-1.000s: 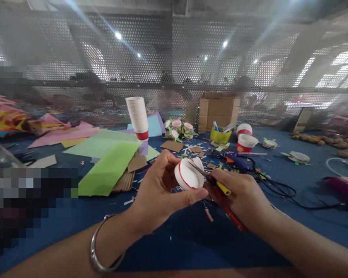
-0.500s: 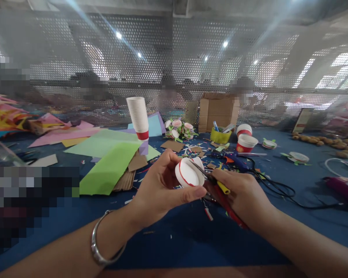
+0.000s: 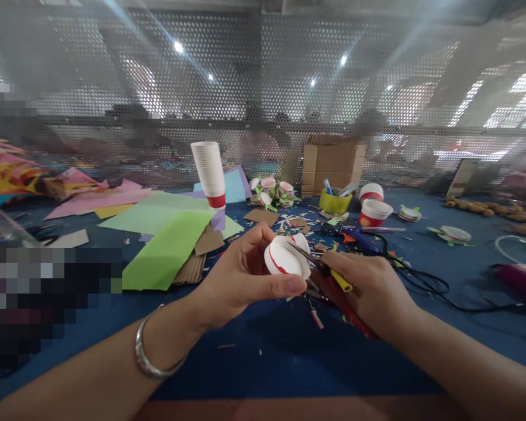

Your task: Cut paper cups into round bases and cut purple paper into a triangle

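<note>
While green paper (image 3: 166,251) lies on the desk (image 3: 263,374) beyond the left hand (image 3: 241,283), that hand keeps a shallow white cup piece (image 3: 283,257) in its grip, fingers curled behind, thumb across the near edge. And there's the change: the thumb tip has slipped a touch leftward along it, a small regrip, it seems, rather than a release. Just right of that thumb, the scissors (image 3: 307,255) slant over the cup's opening; whether the blades are apart, I can't tell. The right hand (image 3: 372,286), wrapped around the handles, has swung slightly outward, the blade staying with the cup.
</note>
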A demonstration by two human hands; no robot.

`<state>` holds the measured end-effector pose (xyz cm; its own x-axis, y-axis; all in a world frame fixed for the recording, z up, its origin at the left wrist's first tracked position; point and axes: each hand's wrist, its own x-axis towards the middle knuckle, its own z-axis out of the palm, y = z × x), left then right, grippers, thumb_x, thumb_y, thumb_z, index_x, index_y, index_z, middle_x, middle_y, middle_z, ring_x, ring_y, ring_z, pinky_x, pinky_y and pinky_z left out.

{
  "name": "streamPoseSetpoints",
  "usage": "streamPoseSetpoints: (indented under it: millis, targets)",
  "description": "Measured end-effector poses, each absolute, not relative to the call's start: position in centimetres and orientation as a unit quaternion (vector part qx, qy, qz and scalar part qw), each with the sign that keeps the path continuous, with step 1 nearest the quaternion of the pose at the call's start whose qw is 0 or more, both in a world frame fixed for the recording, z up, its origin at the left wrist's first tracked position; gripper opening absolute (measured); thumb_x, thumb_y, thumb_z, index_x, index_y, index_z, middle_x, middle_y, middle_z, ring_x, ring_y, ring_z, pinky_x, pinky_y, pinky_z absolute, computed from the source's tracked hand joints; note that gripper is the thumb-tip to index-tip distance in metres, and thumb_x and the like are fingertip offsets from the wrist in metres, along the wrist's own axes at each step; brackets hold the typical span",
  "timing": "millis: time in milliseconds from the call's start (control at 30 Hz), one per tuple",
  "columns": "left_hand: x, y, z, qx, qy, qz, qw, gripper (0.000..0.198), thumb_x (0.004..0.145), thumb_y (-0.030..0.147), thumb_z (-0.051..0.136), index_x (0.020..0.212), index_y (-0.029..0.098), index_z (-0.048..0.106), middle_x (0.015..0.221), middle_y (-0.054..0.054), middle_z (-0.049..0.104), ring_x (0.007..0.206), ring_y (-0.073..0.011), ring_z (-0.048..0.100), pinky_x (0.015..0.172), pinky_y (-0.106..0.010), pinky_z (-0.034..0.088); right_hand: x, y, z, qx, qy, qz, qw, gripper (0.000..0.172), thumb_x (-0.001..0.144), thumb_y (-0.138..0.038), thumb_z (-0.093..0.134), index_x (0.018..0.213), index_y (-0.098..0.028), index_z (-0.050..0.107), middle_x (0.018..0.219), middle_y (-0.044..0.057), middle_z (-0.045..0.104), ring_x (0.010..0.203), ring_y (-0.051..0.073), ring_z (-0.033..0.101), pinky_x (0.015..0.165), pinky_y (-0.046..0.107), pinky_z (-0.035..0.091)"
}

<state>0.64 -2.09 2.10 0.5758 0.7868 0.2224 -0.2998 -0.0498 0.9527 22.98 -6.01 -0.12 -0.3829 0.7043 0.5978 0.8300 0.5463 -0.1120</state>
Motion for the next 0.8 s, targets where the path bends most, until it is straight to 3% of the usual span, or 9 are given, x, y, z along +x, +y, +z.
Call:
streamPoseSetpoints:
  millis: [167, 400, 633, 800]
  targets:
    - [0.37, -1.71, 2.37, 0.595, 0.200, 0.384, 0.677, 0.039, 0.065, 0.020, 0.091, 0.077, 0.019, 0.053, 0.072, 0.003, 0.067, 0.064, -0.0102, 0.058, 0.059, -0.022, 0.050, 22.84, -5.97, 0.17, -0.446, -0.833, -0.124, 0.304, 0.031, 0.100, -0.025, 0.046, 0.078, -0.017, 0.065, 0.061, 0.003, 0.066, 0.049, 0.015, 0.056, 0.049, 0.025, 0.036]
    - [0.16, -1.71, 2.48, 0.594, 0.204, 0.366, 0.686, 0.041, 0.063, 0.022, 0.090, 0.078, 0.020, 0.051, 0.072, 0.002, 0.067, 0.064, -0.0110, 0.058, 0.058, -0.022, 0.049, 22.93, -6.18, 0.10, -0.449, -0.832, -0.129, 0.299, 0.025, 0.096, -0.020, 0.053, 0.073, -0.019, 0.058, 0.055, -0.002, 0.054, 0.046, 0.011, 0.043, 0.049, 0.025, 0.031]
    - [0.10, -1.68, 2.36, 0.601, 0.209, 0.350, 0.688, 0.043, 0.063, 0.024, 0.090, 0.078, 0.021, 0.051, 0.073, 0.001, 0.068, 0.067, -0.0126, 0.060, 0.060, -0.023, 0.046, 22.98, -6.08, -0.01, -0.445, -0.836, -0.123, 0.297, 0.024, 0.097, -0.023, 0.052, 0.075, -0.020, 0.058, 0.057, -0.001, 0.058, 0.046, 0.011, 0.045, 0.048, 0.024, 0.031]
    - [0.07, -1.59, 2.21, 0.601, 0.196, 0.334, 0.699, 0.041, 0.064, 0.025, 0.091, 0.079, 0.020, 0.053, 0.074, 0.000, 0.068, 0.066, -0.0119, 0.059, 0.059, -0.023, 0.044, 23.20, -6.26, -0.19, -0.448, -0.841, -0.122, 0.278, 0.017, 0.095, -0.017, 0.053, 0.084, -0.017, 0.066, 0.063, 0.002, 0.065, 0.052, 0.014, 0.056, 0.051, 0.025, 0.035]
